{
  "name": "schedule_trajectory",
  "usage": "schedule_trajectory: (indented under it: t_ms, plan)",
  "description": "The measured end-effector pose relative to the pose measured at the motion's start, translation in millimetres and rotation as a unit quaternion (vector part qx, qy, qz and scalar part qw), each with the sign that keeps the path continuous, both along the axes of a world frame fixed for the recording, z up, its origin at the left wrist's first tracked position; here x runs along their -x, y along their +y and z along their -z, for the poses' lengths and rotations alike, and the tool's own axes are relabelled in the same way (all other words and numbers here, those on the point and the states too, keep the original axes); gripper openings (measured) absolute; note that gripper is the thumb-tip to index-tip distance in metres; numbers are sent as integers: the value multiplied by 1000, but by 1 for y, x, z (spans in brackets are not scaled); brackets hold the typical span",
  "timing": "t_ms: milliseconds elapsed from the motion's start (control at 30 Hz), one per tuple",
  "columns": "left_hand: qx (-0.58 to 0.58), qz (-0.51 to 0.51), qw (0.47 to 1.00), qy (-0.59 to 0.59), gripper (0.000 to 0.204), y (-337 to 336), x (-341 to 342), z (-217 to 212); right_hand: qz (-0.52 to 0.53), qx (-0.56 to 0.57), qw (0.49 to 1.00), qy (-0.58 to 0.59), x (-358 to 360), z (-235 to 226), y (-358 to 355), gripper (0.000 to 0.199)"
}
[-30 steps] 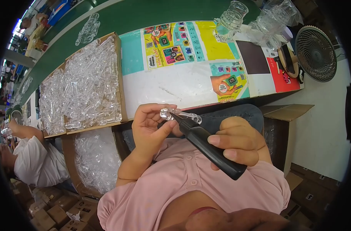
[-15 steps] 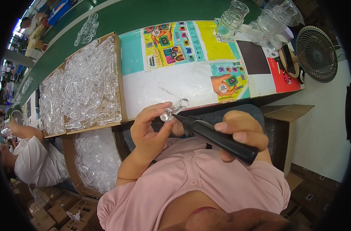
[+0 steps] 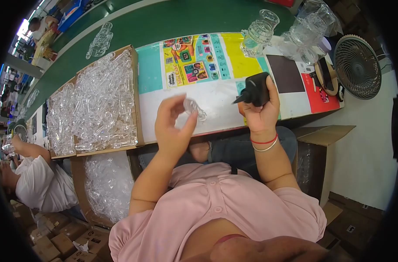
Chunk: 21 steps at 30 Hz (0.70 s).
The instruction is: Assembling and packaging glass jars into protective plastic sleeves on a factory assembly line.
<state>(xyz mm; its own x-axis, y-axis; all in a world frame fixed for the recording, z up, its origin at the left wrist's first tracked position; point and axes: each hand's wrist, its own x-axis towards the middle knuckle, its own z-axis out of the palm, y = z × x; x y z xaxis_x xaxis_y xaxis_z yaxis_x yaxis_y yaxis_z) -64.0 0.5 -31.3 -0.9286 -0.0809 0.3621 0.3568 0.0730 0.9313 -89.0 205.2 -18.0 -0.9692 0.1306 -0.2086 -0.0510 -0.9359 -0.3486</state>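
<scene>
My left hand pinches a small clear plastic piece between thumb and fingers, just above the white part of the work surface. The piece is slightly blurred, and its upper end is partly behind my fingers. My right hand is wrapped round a black squeeze bottle. The bottle's pointed nozzle aims left, well apart from the clear piece. Left of my hands, a shallow cardboard tray is heaped with similar clear plastic pieces.
Clear, jar-like plastic vessels stand at the back right, near a black fan. Below the tray sits a carton holding clear plastic bags. An open carton is on my right. Another person works at far left.
My right hand has lifted the black bottle up and away from the clear piece, turning it. My left hand has moved slightly forward with the piece, which now tilts down to the right.
</scene>
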Motion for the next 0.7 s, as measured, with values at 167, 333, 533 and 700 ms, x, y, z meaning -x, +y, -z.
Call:
schedule_trajectory:
  t_ms: [167, 333, 533, 700]
  plan:
    - [-79, 2, 994, -80, 43, 27, 91, 20, -54, 117, 990, 53, 13, 40, 21, 24]
    - [202, -58, 976, -57, 35, 38, 147, 43, -51, 138, 988, 47, 15, 58, 28, 25]
    - [321, -129, 935, 82, 45, 40, 145, 53, -62, 107, 991, 54, 9, 60, 39, 23]
    - [323, -15, 931, 170, 44, 20, 62, -3, -107, 150, 981, 65, 12, 70, 37, 23]
